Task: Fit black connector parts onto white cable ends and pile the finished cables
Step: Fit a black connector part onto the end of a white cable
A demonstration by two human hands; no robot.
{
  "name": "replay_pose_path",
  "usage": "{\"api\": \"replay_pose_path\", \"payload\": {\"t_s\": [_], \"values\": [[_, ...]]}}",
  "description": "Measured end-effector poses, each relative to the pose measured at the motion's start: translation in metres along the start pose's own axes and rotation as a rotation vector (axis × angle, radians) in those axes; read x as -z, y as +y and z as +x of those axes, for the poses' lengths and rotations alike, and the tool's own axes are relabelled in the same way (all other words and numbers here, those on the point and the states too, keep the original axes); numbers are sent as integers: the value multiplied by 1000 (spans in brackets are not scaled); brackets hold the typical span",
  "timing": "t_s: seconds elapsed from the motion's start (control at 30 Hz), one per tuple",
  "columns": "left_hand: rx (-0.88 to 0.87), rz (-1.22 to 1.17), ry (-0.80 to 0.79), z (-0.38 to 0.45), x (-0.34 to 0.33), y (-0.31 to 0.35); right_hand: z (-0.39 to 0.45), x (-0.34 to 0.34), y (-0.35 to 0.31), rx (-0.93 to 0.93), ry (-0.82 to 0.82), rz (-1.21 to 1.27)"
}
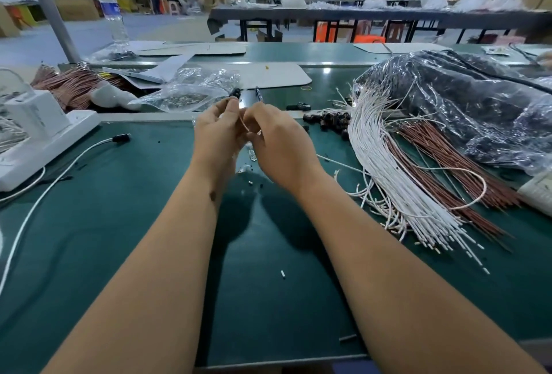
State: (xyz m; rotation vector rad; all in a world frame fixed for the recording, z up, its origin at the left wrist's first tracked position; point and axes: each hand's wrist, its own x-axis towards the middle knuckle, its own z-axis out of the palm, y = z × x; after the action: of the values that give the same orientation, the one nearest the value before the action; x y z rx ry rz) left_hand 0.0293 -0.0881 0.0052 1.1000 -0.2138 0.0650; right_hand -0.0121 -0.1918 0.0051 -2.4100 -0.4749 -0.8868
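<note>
Both hands meet above the green bench, near its middle. My left hand [215, 132] pinches a small black connector part [235, 93] at its fingertips. My right hand [277, 140] pinches the end of a thin white cable [243, 124] right beside it; the rest of that cable is hidden behind the hands. A heap of black connector parts [328, 121] lies to the right of my hands. A thick fan of white cables [385, 170] spreads across the bench at the right. One finished white cable with a black end [121, 138] lies to the left.
Brown wires [454, 164] lie under the white fan, beside a large clear plastic bag [466, 105]. A small clear bag of parts [191, 90] sits behind my hands. A white device [33, 132] stands at the left, a water bottle [112, 12] at the back left.
</note>
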Motion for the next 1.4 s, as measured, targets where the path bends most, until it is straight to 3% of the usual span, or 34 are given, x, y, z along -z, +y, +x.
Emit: {"api": "replay_pose_path", "payload": {"t_s": [0.23, 0.37, 0.47, 0.57, 0.67, 0.73, 0.83, 0.93, 1.0, 1.1, 1.17, 1.27, 1.4], "values": [[-114, 158, 333, 16, 21, 2, 7, 14, 6, -73, -180, -321], [-101, 118, 498, 24, 43, 7, 8, 30, 21, -168, -152, -253], [-98, 147, 571, 26, 50, 9, 7, 41, 30, -363, -96, 124], [-97, 250, 563, 28, 49, 8, 9, 48, 35, -585, -72, 830], [-129, 395, 502, 25, 45, 4, 9, 54, 41, -619, 33, 1483], [-142, 519, 423, 24, 44, 1, 7, 54, 44, -582, 97, 1726], [-132, 790, 294, 19, 43, -5, 5, 48, 47, -583, 184, 1865], [-218, 1052, 350, 14, 42, -4, 5, 43, 49, -642, 241, 1716], [-320, 1041, 353, 11, 40, 1, 4, 41, 50, -672, 218, 1626], [-330, 727, 178, 7, 34, 3, 3, 36, 45, -632, 75, 1489], [-263, 566, 111, 6, 28, 1, 3, 29, 40, -571, -10, 1154], [-74, 199, 36, 5, 17, -3, 7, 15, 31, -541, 6, 736], [61, -78, 2, 4, 10, -4, 6, 6, 28, -496, 49, 490]]}}
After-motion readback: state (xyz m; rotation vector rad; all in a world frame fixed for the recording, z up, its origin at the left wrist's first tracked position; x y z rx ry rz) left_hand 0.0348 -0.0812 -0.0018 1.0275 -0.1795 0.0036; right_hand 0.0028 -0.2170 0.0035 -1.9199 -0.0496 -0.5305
